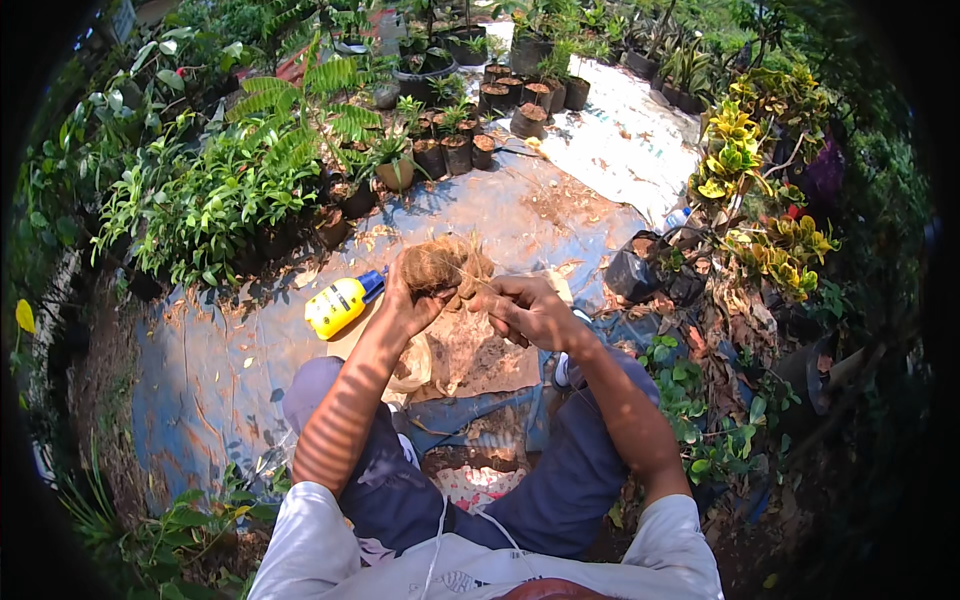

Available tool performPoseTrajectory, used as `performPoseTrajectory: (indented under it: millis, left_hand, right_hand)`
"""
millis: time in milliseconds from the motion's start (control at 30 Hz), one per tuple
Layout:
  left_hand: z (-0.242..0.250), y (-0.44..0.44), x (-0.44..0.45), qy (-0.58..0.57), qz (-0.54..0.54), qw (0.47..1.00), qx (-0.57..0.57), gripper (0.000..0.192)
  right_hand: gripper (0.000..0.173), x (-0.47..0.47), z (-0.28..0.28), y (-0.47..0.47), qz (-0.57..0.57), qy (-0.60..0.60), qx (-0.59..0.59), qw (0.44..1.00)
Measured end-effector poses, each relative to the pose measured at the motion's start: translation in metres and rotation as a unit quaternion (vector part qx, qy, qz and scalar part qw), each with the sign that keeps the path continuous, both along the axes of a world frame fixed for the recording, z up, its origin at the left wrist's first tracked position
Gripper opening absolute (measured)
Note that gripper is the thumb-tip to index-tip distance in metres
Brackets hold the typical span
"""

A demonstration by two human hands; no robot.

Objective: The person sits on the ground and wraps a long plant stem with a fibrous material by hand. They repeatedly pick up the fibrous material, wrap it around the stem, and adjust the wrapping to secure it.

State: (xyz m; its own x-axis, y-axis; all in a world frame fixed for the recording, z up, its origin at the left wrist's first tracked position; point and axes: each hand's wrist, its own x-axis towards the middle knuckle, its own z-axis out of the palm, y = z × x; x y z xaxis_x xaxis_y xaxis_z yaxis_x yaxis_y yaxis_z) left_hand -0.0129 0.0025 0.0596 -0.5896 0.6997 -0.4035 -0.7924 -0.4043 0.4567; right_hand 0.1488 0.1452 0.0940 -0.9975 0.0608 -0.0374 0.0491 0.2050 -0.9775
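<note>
My left hand (414, 301) is closed around a brown ball of coconut fibre (430, 266), held up before me. Beside the ball, on its right, is a smaller lump of fibre (475, 271), partly hidden behind it. My right hand (525, 309) is just right of the lump, thumb and fingers pinched on thin fibre strands (487, 285) that run towards it. A yellow plastic bottle with a blue cap (335, 308) lies left of my left hand and bears writing. Below my hands a soil-stained brown sheet (487, 367) lies between my legs.
A blue tarpaulin (217, 375) covers the ground. Leafy plants (217, 202) stand at the left, with small black nursery bags of soil (456, 154) ahead. Beyond is a white sheet (622, 142). At the right are a black plastic bag (634, 270) and a yellow-leaved croton (727, 157).
</note>
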Motion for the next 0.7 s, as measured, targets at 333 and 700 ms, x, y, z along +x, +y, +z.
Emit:
performPoseTrajectory:
  millis: [333, 700]
  left_hand:
    - [-0.006, 0.003, 0.009, -0.008, -0.011, 0.989, 0.149, 0.044]
    - [-0.014, 0.004, 0.016, 0.648, -0.098, 0.611, -0.444, 0.086]
  right_hand:
    - [0.029, -0.019, -0.036, -0.016, -0.109, 0.180, 0.325, 0.922]
    - [0.027, -0.012, -0.017, 0.007, -0.019, 0.062, 0.262, 0.963]
